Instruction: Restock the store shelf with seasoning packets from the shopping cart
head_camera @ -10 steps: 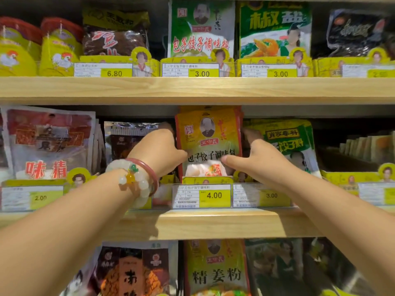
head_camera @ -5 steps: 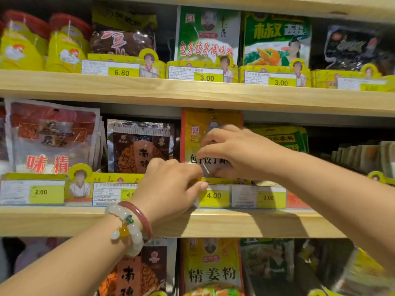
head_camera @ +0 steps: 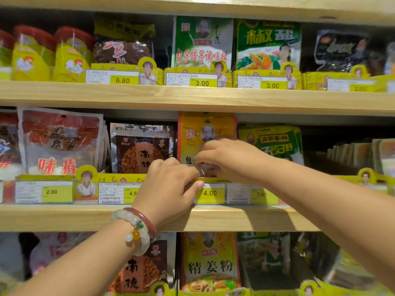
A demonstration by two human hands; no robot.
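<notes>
Hands have moved in front of the yellow packet [head_camera: 206, 133]: right hand [head_camera: 230, 161] now pinches its lower part, left hand [head_camera: 168, 184], fingers curled, touches the 4.00 price tag [head_camera: 210, 193] below it; packet looks seated.

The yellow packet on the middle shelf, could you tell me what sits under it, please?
Below the yellow packet a yellow divider strip and the 4.00 price tag show. The right hand and left hand cover its lower edge, so where it rests is hidden.
</notes>
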